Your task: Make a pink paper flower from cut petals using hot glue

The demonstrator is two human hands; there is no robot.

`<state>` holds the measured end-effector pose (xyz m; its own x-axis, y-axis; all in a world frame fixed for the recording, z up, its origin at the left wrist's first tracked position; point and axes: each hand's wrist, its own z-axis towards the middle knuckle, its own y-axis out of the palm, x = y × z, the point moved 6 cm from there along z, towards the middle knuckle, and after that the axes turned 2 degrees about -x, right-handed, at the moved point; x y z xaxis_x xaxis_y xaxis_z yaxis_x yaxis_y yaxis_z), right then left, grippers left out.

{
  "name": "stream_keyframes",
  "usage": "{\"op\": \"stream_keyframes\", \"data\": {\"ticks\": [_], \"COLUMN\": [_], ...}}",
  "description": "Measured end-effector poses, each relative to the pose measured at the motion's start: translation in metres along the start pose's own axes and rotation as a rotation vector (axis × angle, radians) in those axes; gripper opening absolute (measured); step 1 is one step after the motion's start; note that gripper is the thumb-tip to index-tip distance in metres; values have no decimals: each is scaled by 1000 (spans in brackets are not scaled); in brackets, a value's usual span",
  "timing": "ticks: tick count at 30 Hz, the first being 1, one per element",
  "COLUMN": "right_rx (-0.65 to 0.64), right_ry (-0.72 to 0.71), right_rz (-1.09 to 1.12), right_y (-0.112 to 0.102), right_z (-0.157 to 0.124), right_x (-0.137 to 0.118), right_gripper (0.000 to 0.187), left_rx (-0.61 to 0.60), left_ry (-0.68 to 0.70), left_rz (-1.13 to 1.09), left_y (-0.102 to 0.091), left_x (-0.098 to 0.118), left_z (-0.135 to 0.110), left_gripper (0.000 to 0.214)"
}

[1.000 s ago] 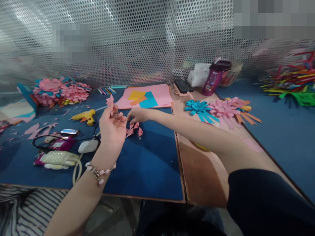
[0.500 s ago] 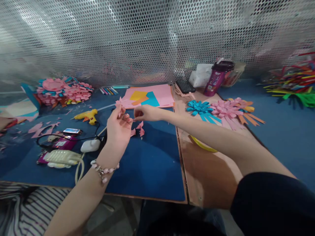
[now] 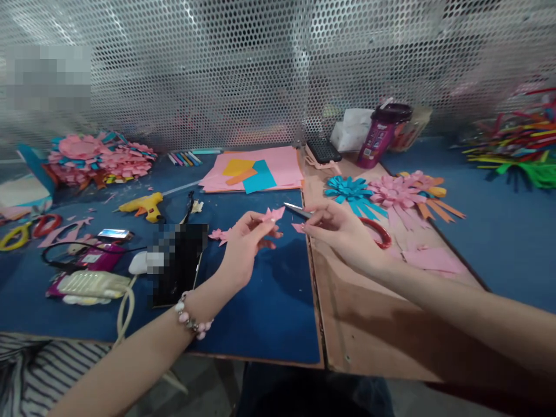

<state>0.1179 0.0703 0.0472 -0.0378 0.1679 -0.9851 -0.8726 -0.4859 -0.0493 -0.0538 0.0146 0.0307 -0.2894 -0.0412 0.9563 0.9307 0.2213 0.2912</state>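
My left hand (image 3: 245, 240) pinches a small folded piece of pink paper (image 3: 274, 214) with pointed tips, between thumb and fingers. Facing it, my right hand (image 3: 339, 231) is closed round a pair of scissors (image 3: 380, 230); the red handle shows behind the hand and the metal blades point left toward the paper. By the right fingertips is another small pink paper piece (image 3: 298, 227); whether the fingers hold it I cannot tell. More cut pink pieces (image 3: 219, 235) lie on the blue mat, partly behind my left hand.
A yellow glue gun (image 3: 145, 205), a dark phone (image 3: 180, 263) and a purple box (image 3: 102, 258) with cables are at left. Paper sheets (image 3: 284, 165) lie at the back. Paper flowers (image 3: 397, 191) and a purple cup (image 3: 382, 136) stand right. Scissors (image 3: 47, 225) lie far left.
Both hands have moved right, the left with its pink paper. My right hand, earlier pinching beside the left fingers, now has scissors in it. The dark phone has come into view.
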Motion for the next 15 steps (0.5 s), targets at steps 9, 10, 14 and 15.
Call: {"op": "stream_keyframes", "data": {"ticks": [9,10,14,15], "right_rx": [150,155,185,186], "right_ry": [-21,-17,-13,-9], "right_rz": [43,54,74,79], "right_y": [-5,-5,-4,-4], "right_z": [-25,-26,-28,-27], "right_x": [-16,-16,-12,-11], "right_gripper": [28,29,34,35], "left_rx": [-91,-89,-88,-88], "left_ry": [-9,-9,-13,-16], "left_rz": [171,177,189,192], "left_y": [12,12,13,13], "left_x": [-9,-9,-11,-12], "left_z": [-10,-10,-12,-13], "left_gripper": [19,19,19,19]}}
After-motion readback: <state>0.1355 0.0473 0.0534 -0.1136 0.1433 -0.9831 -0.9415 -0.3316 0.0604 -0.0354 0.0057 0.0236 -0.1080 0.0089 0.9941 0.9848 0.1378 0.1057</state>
